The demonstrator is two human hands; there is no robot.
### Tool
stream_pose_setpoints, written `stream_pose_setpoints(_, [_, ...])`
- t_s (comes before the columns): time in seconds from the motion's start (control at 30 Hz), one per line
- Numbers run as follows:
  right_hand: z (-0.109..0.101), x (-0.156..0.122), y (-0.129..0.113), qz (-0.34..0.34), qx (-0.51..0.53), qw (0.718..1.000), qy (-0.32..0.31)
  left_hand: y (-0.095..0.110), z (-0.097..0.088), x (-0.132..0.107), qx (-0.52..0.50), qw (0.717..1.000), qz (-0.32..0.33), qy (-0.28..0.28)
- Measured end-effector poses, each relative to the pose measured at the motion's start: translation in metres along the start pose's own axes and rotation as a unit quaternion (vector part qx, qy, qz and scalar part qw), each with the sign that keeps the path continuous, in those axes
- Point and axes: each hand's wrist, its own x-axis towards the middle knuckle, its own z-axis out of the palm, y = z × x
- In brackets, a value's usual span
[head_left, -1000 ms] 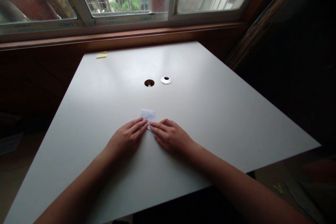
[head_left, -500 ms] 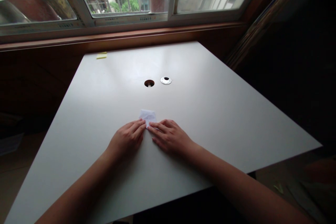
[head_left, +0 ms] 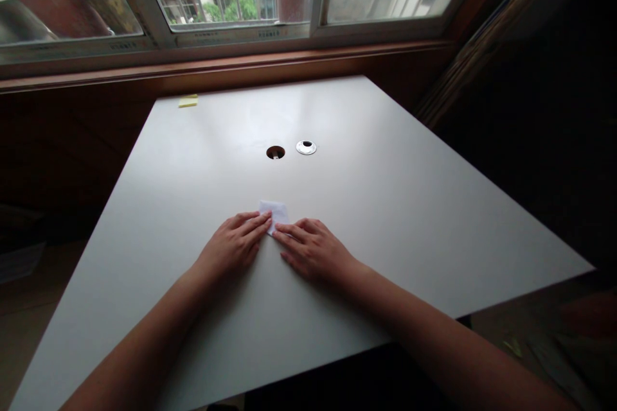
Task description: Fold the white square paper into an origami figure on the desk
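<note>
A small folded piece of white paper (head_left: 276,210) lies on the white tabletop, its near part covered by fingers. My left hand (head_left: 241,241) comes in from the left, with fingers together and fingertips pressing on the paper's left near side. From the other side, my right hand (head_left: 312,247) holds down the paper's right near corner with its index finger and thumb side. The fingertips of both hands are close to each other. How the paper is folded underneath cannot be made out.
The white table (head_left: 385,205) has a round cable hole (head_left: 276,153). A silver ring-shaped cap (head_left: 306,148) lies right of it. Yellow sticky notes (head_left: 187,101) sit at the far left corner. Beyond the far edge stands a window (head_left: 236,29).
My left hand's fingers have shifted slightly up and right along the paper, and the raised fold there now looks flatter. My right hand has stayed nearly in place.
</note>
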Motion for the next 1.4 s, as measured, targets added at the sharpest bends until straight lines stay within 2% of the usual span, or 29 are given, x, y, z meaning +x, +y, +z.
stream_pose_setpoints(0.23, [0.000,0.007,-0.007,0.007,-0.023,1.000,-0.013,-0.014,-0.003,-0.007,-0.044,0.999,0.021,0.022])
stream_pose_setpoints(0.6, [0.000,0.008,-0.012,0.006,-0.038,0.999,0.001,-0.011,-0.006,-0.008,-0.096,0.995,-0.004,0.037])
stream_pose_setpoints(1.4, [-0.002,0.008,-0.011,0.000,-0.031,0.999,-0.010,-0.003,-0.004,-0.009,-0.055,0.998,-0.007,0.042])
